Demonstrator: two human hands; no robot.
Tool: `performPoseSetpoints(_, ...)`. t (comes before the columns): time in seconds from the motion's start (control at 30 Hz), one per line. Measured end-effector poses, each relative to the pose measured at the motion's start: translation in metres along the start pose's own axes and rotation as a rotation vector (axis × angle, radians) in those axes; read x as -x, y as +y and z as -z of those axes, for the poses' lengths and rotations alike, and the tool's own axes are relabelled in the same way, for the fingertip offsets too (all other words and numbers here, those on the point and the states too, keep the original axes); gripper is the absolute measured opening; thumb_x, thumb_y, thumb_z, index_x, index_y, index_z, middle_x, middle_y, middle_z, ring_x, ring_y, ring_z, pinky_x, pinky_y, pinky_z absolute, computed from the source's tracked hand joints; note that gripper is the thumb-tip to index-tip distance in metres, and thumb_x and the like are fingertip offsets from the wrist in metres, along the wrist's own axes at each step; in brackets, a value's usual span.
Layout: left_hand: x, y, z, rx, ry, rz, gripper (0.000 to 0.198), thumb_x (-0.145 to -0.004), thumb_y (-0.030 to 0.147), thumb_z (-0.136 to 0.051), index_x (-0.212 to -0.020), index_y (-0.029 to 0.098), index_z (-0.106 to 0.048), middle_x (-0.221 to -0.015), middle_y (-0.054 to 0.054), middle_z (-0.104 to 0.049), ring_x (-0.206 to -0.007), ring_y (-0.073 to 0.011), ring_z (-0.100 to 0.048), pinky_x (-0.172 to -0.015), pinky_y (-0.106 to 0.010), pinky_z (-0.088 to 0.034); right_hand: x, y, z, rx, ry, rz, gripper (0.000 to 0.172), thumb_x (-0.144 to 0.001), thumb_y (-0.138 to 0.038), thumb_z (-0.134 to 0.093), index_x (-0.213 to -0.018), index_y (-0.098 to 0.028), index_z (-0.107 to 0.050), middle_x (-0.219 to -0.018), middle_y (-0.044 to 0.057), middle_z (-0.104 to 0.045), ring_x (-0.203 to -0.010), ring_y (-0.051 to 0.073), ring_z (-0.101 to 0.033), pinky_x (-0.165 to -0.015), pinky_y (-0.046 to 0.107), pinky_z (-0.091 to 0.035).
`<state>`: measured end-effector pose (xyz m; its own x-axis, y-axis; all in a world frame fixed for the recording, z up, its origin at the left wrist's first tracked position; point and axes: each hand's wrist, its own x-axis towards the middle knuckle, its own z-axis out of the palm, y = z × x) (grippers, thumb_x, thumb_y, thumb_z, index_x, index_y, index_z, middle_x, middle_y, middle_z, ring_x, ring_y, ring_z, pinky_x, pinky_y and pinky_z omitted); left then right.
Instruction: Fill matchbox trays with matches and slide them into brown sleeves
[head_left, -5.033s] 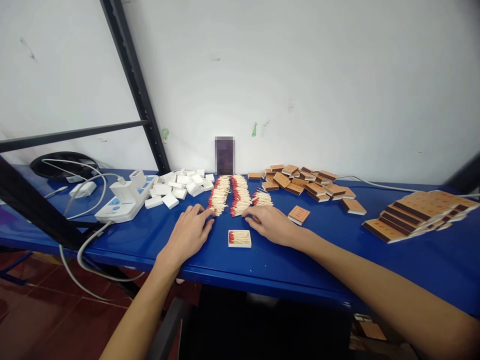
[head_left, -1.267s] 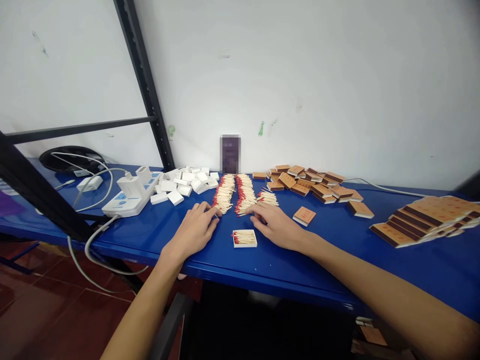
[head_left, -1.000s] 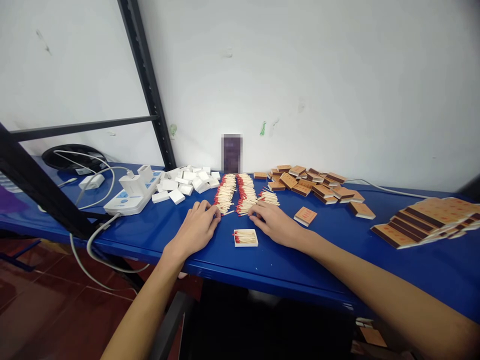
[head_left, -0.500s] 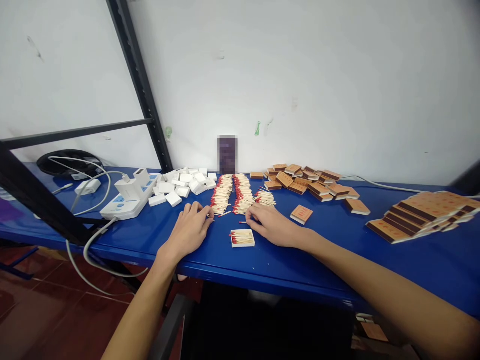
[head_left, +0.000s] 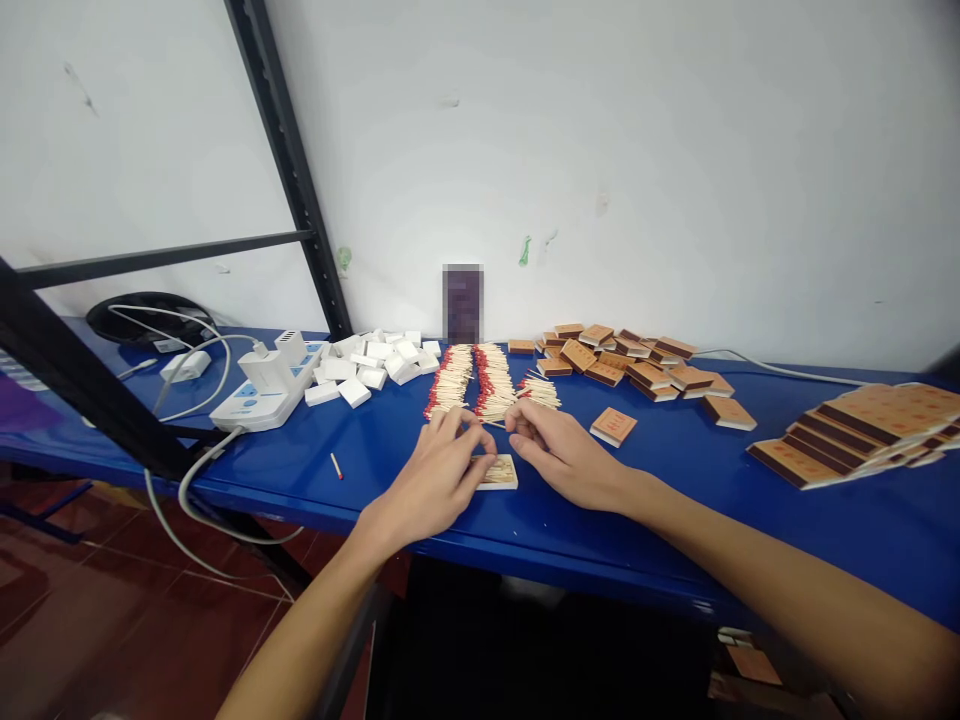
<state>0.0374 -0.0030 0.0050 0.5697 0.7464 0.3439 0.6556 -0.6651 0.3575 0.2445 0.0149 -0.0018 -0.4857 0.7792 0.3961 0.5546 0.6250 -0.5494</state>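
Observation:
My left hand [head_left: 448,468] reaches over a small white matchbox tray [head_left: 510,486] and covers its left part. Its thumb and fingers are closed toward each other, and I cannot make out anything between them. To the right of the tray, my right hand [head_left: 561,455] rests with its fingers curled and thumb drawn in; whatever it may hold is hidden. Matchsticks [head_left: 499,468] lie inside the tray. Just behind the hands are rows of red-headed matches [head_left: 491,385] and a smaller pile of matches [head_left: 541,392]. A single match [head_left: 337,467] lies apart at the left.
White trays [head_left: 375,360] are heaped at the back left, beside a power strip [head_left: 262,400] with cables. Brown matchbox sleeves [head_left: 607,360] are piled at the back right, with one matchbox [head_left: 613,426] nearer. More matchboxes [head_left: 862,430] stand stacked far right. A black post [head_left: 289,170] rises left.
My left hand has moved right, over the tray. A single match now lies on the table at the left. The match by my right fingertips no longer shows.

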Motion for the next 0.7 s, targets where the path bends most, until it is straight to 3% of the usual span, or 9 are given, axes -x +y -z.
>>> performPoseSetpoints(0.13, 0.006, -0.024, 0.020, -0.045, 0.061, 0.047, 0.026, -0.100, 0.033, -0.037, -0.112, 0.023, -0.058, -0.111, -0.006, -0.059, -0.107, -0.0222, -0.053, -0.096, -0.038, -0.042, 0.001, 0.001, -0.001, -0.003, -0.017, 0.020, 0.006, -0.092, -0.019, -0.045, -0.095, -0.022, -0.049, -0.075, -0.002, -0.050, -0.068, 0.015, -0.047, -0.065, 0.029, -0.038)
performPoseSetpoints(0.23, 0.026, -0.058, 0.054, -0.206, 0.112, 0.281, 0.029, -0.097, 0.040, -0.040, -0.114, 0.022, -0.058, -0.104, -0.005, -0.064, -0.097, -0.0234, -0.060, -0.086, -0.037, -0.045, 0.003, 0.000, -0.004, 0.033, -0.065, 0.064, 0.009, -0.091, -0.018, -0.046, -0.098, -0.021, -0.051, -0.086, 0.002, -0.055, -0.077, 0.017, -0.051, -0.070, 0.030, -0.041)
performPoseSetpoints(0.33, 0.050, -0.079, 0.081, -0.256, -0.110, 0.546, 0.038, -0.093, 0.056, -0.040, -0.097, 0.024, -0.061, -0.076, -0.002, -0.065, -0.077, -0.0244, -0.064, -0.069, -0.034, -0.043, 0.004, -0.003, -0.004, 0.060, -0.120, 0.089, 0.011, -0.093, -0.022, -0.047, -0.103, -0.021, -0.052, -0.100, 0.006, -0.056, -0.086, 0.018, -0.053, -0.076, 0.032, -0.044)
performPoseSetpoints(0.4, 0.059, -0.083, 0.088, -0.262, -0.171, 0.653, 0.044, -0.089, 0.064, -0.042, -0.090, 0.023, -0.060, -0.074, -0.002, -0.065, -0.071, -0.0243, -0.063, -0.062, -0.032, -0.041, 0.004, -0.005, -0.003, 0.063, -0.158, 0.100, 0.016, -0.092, -0.026, -0.051, -0.108, -0.022, -0.053, -0.108, 0.007, -0.056, -0.093, 0.020, -0.054, -0.082, 0.034, -0.045)
performPoseSetpoints(0.47, 0.061, -0.082, 0.088, -0.262, -0.181, 0.671, 0.044, -0.086, 0.064, -0.045, -0.088, 0.023, -0.059, -0.075, -0.003, -0.066, -0.071, -0.0242, -0.062, -0.061, -0.031, -0.040, 0.005, -0.008, -0.002, 0.053, -0.194, 0.109, 0.024, -0.090, -0.028, -0.057, -0.114, -0.024, -0.053, -0.112, 0.007, -0.056, -0.100, 0.021, -0.054, -0.087, 0.036, -0.045)
performPoseSetpoints(0.6, 0.053, -0.080, 0.083, -0.216, -0.168, 0.564, 0.034, -0.090, 0.052, -0.042, -0.091, 0.022, -0.057, -0.080, -0.003, -0.065, -0.075, -0.0223, -0.060, -0.067, -0.031, -0.042, 0.007, -0.010, 0.000, 0.042, -0.213, 0.115, 0.033, -0.086, -0.027, -0.062, -0.118, -0.025, -0.053, -0.116, 0.007, -0.057, -0.105, 0.022, -0.054, -0.091, 0.037, -0.046)
performPoseSetpoints(0.7, 0.053, -0.079, 0.087, -0.156, -0.139, 0.490, 0.037, -0.093, 0.052, -0.035, -0.094, 0.021, -0.056, -0.084, -0.003, -0.065, -0.076, -0.0209, -0.059, -0.071, -0.032, -0.044, 0.007, -0.010, 0.000, 0.042, -0.198, 0.131, 0.035, -0.087, -0.026, -0.061, -0.120, -0.024, -0.052, -0.118, 0.008, -0.058, -0.107, 0.023, -0.055, -0.093, 0.039, -0.046)
